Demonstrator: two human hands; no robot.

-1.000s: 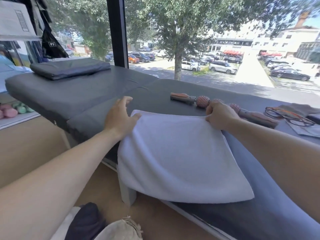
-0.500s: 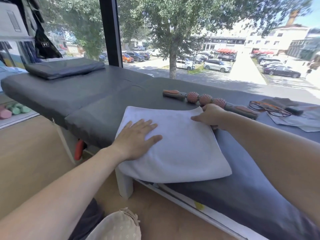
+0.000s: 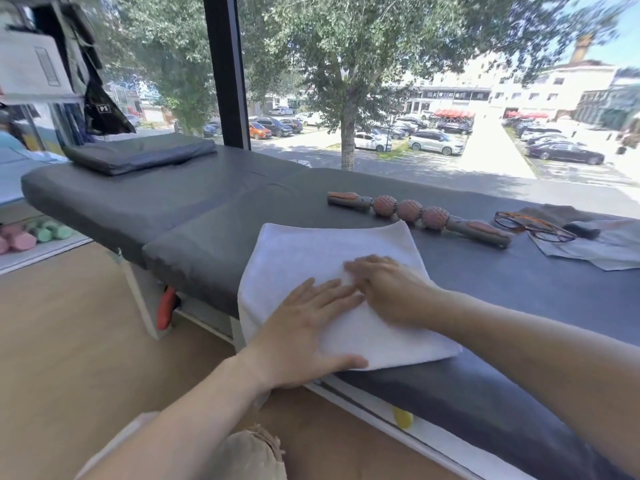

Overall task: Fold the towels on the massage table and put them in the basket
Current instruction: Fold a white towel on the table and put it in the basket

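A white towel, folded into a rough square, lies on the dark grey massage table, its near edge hanging a little over the table's front. My left hand lies flat on the towel's near part, fingers straight and spread. My right hand presses flat on the towel beside it, fingers pointing left and blurred by motion. A beige woven object, perhaps the basket, shows at the bottom edge under my left forearm.
An orange and grey massage roller stick lies just beyond the towel. Glasses and grey cloths sit at the far right. A dark folded pad rests on the table's left end. Small dumbbells lie on the floor at left.
My right hand left the towel's far right corner and came down flat on the middle. My left hand slid toward the near edge. The towel lies flatter on the table.
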